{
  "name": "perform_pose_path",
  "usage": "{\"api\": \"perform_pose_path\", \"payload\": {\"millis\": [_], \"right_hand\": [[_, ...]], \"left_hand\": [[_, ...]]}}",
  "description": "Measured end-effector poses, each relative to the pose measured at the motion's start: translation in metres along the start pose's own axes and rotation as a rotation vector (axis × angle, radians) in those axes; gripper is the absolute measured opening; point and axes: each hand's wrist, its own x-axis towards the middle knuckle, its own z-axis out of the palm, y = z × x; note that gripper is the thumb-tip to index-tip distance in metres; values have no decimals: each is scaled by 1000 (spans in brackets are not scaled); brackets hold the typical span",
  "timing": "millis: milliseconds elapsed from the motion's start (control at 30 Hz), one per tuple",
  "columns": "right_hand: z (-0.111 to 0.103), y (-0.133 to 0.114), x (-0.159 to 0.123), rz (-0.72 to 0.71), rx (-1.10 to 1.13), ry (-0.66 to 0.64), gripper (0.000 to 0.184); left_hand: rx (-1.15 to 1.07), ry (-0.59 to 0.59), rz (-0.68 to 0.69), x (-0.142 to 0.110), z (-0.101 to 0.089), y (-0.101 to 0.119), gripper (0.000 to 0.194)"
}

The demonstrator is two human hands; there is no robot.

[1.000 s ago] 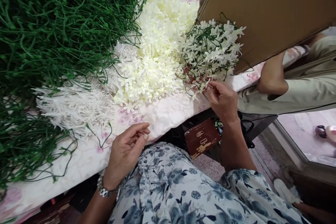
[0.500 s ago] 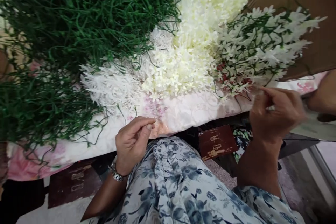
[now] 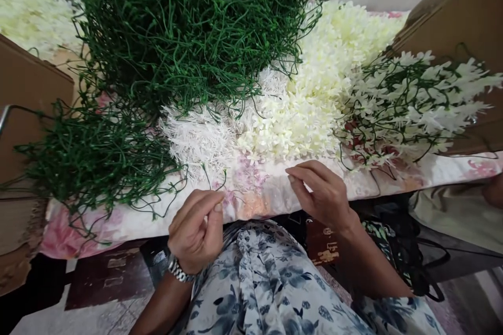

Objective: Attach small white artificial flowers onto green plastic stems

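Observation:
My left hand (image 3: 196, 230), with a watch on its wrist, is closed in a pinch at the front edge of the cloth. Whatever its fingertips hold is too small to make out. My right hand (image 3: 320, 191) hovers over the cloth to the right, thumb and forefinger nearly together. I cannot make out anything between them. Just beyond the hands lie a pile of thin white petal pieces (image 3: 200, 138) and a heap of cream-white artificial flowers (image 3: 293, 120). Two green stem tips stick up near my left hand.
A tall heap of green plastic stems (image 3: 188, 31) stands behind, with a smaller stem heap (image 3: 106, 152) at left. White flowers on green stems (image 3: 424, 104) lie at right by a cardboard box (image 3: 451, 26). Another box (image 3: 31, 78) stands left. Floral cloth (image 3: 145, 220) covers the table.
My right hand has moved left, from beside the stemmed flowers to near my left hand. My left hand stays pinched at the table edge. The view has shifted left.

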Motion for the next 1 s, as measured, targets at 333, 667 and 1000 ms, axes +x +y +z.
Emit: {"api": "perform_pose_path", "payload": {"millis": [333,667,1000], "right_hand": [[20,-19,35,-179,-18,-123,14],[31,-45,27,-74,298,-212,18],[26,-57,18,112,678,-208,11]], "left_hand": [[509,-206,-154,5,0,-14,14],[257,-125,-119,-5,-8,-6,11],[-109,-356,-154,-2,14,13,13]]}}
